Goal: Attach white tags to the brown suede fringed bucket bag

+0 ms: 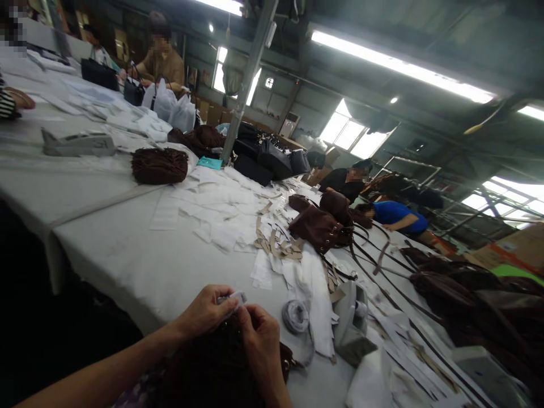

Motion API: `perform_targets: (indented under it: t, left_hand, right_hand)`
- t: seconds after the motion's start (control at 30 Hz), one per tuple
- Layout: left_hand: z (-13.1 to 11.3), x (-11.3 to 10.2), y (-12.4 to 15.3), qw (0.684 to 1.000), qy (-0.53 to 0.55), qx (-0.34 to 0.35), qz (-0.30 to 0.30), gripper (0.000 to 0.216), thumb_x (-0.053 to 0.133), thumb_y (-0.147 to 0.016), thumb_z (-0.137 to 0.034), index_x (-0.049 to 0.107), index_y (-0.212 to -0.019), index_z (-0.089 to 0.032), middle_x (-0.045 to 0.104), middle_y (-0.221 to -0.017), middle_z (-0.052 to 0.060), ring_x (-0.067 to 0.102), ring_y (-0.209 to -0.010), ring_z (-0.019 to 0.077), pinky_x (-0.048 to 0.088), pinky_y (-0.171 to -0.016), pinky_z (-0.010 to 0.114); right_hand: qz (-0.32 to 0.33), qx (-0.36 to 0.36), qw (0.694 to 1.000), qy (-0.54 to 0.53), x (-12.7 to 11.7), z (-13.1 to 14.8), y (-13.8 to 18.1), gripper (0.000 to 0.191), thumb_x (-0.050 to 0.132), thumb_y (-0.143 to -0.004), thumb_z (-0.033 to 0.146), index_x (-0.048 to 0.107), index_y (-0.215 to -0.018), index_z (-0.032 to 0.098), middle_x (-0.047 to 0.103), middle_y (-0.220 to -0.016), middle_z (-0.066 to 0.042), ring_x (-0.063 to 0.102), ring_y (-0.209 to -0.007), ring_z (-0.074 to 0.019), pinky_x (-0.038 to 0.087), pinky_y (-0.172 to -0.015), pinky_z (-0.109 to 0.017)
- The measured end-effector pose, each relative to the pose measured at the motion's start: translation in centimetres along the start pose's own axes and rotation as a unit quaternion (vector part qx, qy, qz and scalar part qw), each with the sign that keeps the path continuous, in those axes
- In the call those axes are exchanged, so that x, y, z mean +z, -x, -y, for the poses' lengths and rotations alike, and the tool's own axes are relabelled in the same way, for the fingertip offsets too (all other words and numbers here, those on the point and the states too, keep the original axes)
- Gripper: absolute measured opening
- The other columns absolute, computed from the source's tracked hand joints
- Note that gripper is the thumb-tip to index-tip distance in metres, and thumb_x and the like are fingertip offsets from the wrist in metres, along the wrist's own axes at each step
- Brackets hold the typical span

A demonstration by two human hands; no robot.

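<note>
A: Materials, near edge?
B: Dark brown fringed bag (212,368) at bottom centre, soft and shaggy, lying on the desk (140,260) edge under both hands. Small white tag (233,298), thin and crumpled, just above it.

A: Elsewhere on the desk?
B: Pale grey cover, smooth, faintly scuffed. White paper slips (212,209) scattered flat across the middle; tan strips (276,245) in a loose heap beside them. Grey tape roll (296,315) near the hands, round, soft-looking. Grey tool (351,326) just right of the roll, blocky and hard-edged. Second fringed bag (159,165) farther left, oblong. Brown bags (318,225) with long thin straps toward the right. Black bags (272,157) by a slanted metal post (249,79).

A: Room?
B: Workshop hall, dark metal roof, long tube lights (399,67), bright windows at back. Other people seated along the far side, one in a blue top (399,215).

A: Hand pose?
B: Left hand (206,310) reaching in from lower left, forearm bare, fingers (225,309) pinched narrow on the tag. Right hand (259,343) knuckles up, just right of the left, fingertips touching the tag from the other side, closed narrow on it. Both hands resting against the fringed bag.
</note>
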State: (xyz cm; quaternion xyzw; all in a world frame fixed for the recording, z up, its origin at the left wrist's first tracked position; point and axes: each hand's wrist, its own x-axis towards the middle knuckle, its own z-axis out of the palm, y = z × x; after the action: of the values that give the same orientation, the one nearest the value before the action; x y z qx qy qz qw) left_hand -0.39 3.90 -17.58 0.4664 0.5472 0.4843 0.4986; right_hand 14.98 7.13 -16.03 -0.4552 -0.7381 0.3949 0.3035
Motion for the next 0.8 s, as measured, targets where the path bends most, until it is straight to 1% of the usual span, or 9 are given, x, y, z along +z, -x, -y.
perform_targets:
  t: [0.13,0.2,0.37,0.5,0.67,0.8]
  left_hand:
    - [0.2,0.0,-0.1,1.0,-0.012,0.007,-0.01,0.042,0.051,-0.084,-0.052,0.062,-0.081,-0.012,0.04,-0.047,-0.007,0.036,-0.036,0.0071,0.024,-0.032,0.017]
    - [0.4,-0.1,-0.2,1.0,-0.014,0.008,-0.008,0.044,0.05,-0.084,-0.054,0.062,-0.081,-0.011,0.039,-0.046,-0.008,0.037,-0.035,0.0074,0.024,-0.031,0.017]
    - [1.1,-0.1,-0.3,1.0,0.008,0.001,-0.005,0.045,0.05,-0.082,-0.057,0.059,-0.078,-0.013,0.041,-0.046,-0.008,0.038,-0.033,0.0076,0.026,-0.03,0.017]
    - [1.4,-0.2,-0.3,1.0,0.014,0.004,-0.004,0.045,0.047,-0.084,-0.058,0.056,-0.076,-0.015,0.042,-0.044,-0.008,0.038,-0.031,0.0078,0.027,-0.03,0.017]
    - [1.8,-0.3,-0.5,0.999,0.02,0.025,-0.007,0.04,0.051,-0.084,-0.055,0.053,-0.074,-0.016,0.043,-0.047,-0.008,0.039,-0.035,0.0067,0.027,-0.032,0.016]
    - [2.3,-0.5,-0.8,0.999,0.045,0.007,0.005,0.041,0.051,-0.083,-0.057,0.049,-0.071,-0.017,0.042,-0.046,-0.008,0.036,-0.035,0.0058,0.025,-0.033,0.016]
  right_hand:
    - [-0.017,0.02,0.999,0.024,0.5,-0.4,-0.2,0.032,0.06,-0.084,0.044,0.072,-0.073,0.017,0.069,-0.065,-0.003,0.059,-0.06,-0.0178,0.042,-0.059,-0.026]
    - [-0.019,0.038,0.999,0.018,0.6,-0.6,-0.2,0.034,0.061,-0.082,0.046,0.073,-0.071,0.017,0.069,-0.063,-0.003,0.059,-0.058,-0.018,0.041,-0.056,-0.025]
    - [-0.011,0.094,0.994,-0.046,0.8,-0.6,-0.5,0.042,0.064,-0.077,0.052,0.072,-0.065,0.013,0.063,-0.053,-0.003,0.051,-0.047,-0.0141,0.035,-0.043,-0.022]
    - [0.0,0.129,0.988,-0.091,0.9,-0.7,-0.8,0.041,0.067,-0.073,0.051,0.069,-0.062,0.012,0.056,-0.046,0.0,0.043,-0.04,-0.0098,0.03,-0.039,-0.021]
    - [0.005,0.127,0.986,-0.112,1.3,-1.4,-1.0,0.04,0.068,-0.073,0.05,0.07,-0.062,0.012,0.055,-0.046,0.001,0.042,-0.04,-0.009,0.03,-0.038,-0.02]
    - [-0.011,0.119,0.986,-0.112,1.8,-1.7,-1.0,0.037,0.069,-0.073,0.048,0.073,-0.067,0.012,0.056,-0.047,0.0,0.044,-0.041,-0.0103,0.032,-0.039,-0.021]
